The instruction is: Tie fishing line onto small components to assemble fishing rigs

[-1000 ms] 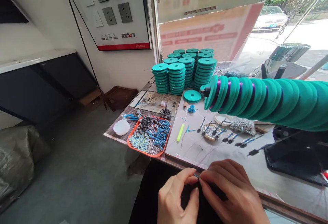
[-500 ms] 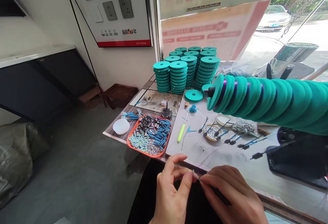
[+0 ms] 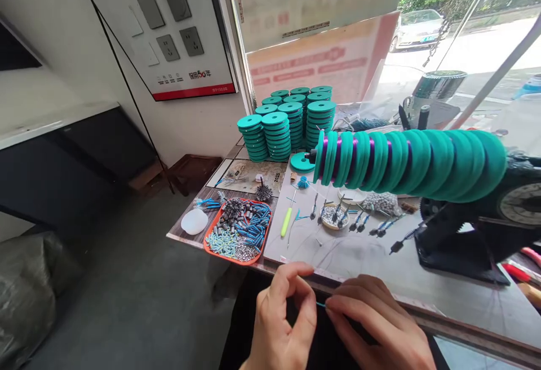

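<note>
A short stretch of thin teal cord shows between my two hands, just in front of the table's near edge. My left hand pinches one end of it between thumb and fingers. Pressed together on the other end are the fingertips of my right hand. The cord's ends are hidden in the fingers. Beyond the hands, an orange tray holds blue cord coils, dark metal pieces, pale tubes and small silver parts. A tool with a lime-green handle lies on the grey board.
A black winder carries a long row of teal foam spools above the board's right side. Stacked teal spools stand at the back. Several dark weights on blue cords lie near a round dish of beads.
The view has turned right, bringing more of the winder into sight. My hands stay together; the small metallic bit at my left fingertips no longer shows, and teal cord is visible between them.
</note>
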The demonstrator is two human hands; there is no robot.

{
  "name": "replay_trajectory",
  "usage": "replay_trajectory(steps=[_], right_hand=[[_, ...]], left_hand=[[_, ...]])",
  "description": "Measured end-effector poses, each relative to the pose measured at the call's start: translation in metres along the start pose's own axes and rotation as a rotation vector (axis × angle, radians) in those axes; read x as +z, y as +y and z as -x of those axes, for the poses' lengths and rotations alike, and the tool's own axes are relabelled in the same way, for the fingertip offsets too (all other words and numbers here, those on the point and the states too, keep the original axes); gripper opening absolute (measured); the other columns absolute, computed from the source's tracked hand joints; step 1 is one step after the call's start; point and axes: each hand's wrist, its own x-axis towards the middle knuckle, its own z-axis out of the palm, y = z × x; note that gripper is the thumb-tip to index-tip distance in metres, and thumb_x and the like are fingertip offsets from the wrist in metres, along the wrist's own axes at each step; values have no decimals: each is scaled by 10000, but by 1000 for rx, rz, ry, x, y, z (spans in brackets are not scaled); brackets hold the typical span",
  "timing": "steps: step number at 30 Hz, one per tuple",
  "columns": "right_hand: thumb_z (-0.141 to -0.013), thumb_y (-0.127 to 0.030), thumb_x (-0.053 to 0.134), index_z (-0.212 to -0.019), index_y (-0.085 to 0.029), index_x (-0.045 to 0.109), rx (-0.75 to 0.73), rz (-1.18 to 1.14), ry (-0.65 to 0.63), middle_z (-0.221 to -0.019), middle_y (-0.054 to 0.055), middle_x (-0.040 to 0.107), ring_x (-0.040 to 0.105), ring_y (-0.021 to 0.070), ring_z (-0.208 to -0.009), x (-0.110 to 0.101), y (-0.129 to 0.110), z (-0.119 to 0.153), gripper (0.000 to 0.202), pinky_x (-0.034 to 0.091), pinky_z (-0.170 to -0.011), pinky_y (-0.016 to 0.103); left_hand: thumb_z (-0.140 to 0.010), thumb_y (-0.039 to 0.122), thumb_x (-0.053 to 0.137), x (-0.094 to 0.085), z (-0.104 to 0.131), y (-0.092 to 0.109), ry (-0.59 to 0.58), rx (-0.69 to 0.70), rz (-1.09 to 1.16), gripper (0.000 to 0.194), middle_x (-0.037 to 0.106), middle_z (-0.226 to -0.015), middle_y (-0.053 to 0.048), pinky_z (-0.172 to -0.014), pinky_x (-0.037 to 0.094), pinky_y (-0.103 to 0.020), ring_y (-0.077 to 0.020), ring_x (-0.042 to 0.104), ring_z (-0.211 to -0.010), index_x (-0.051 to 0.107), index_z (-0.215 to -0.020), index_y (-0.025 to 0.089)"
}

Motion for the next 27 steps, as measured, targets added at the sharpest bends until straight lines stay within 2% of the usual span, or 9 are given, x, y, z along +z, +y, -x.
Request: replay_trajectory(steps=[4, 9, 13, 17, 20, 23, 27], right_hand=[[-789, -58, 590, -913, -148, 579, 12, 27, -92, -725, 44, 655, 593, 140, -626, -1, 3, 6, 154, 495, -555, 259], [-822, -60, 557, -860, -155, 584, 13, 57, -46, -655, 23, 632, 546, 130, -558, 2, 3, 5, 106, 444, -521, 259], [-836, -66, 551, -867, -169, 578, 29, 126, -181, -663, 12, 618, 545, 138, -598, 1, 5, 6, 110, 424, -568, 262], [-884, -106, 473, -785, -186, 563, 52, 196, -212, -611, -7, 575, 511, 136, -562, 5, 7, -2, 156, 393, -562, 261], [-933, -180, 407, -730, -188, 558, 73, 250, -210, -583, -9, 570, 515, 131, -531, 12, 9, -15, 253, 396, -530, 243], [-975, -265, 311, -655, -199, 553, 104, 335, -277, -549, -11, 574, 549, 128, -499, 21, 12, -26, 407, 395, -470, 225], [-986, -293, 228, -593, -215, 547, 105, 445, -345, -514, -18, 579, 584, 130, -463, 28, 13, -31, 512, 398, -419, 221]], left_hand=[[-829, 161, 507, 4, 1, -2, 26, -29, 20, 254, 548, -619, 77, -530, 369, -177, -82, 501, -534, 524, -1054, 278], [-839, 177, 501, 5, 3, -7, 24, -63, 34, 224, 541, -617, 74, -531, 372, -177, -84, 495, -536, 526, -1042, 270], [-849, 170, 491, 6, 3, -11, 3, -59, 21, 225, 531, -618, 80, -533, 381, -171, -82, 500, -539, 511, -1046, 276], [-875, 168, 461, -2, 3, -15, 9, -18, -48, 240, 571, -701, 57, -593, 433, -176, -89, 547, -598, 497, -1086, 274], [-876, 122, 430, -15, 6, -23, 58, 66, -181, 235, 600, -809, 10, -657, 472, -189, -106, 594, -693, 503, -1064, 241], [-831, 61, 424, -23, 12, -34, 16, 243, -332, 216, 619, -853, -35, -676, 503, -200, -129, 628, -743, 525, -961, 201], [-766, 38, 394, -19, 17, -46, 3, 458, -591, 219, 667, -1007, -135, -548, 519, -212, -153, 667, -660, 555, -815, 179]])
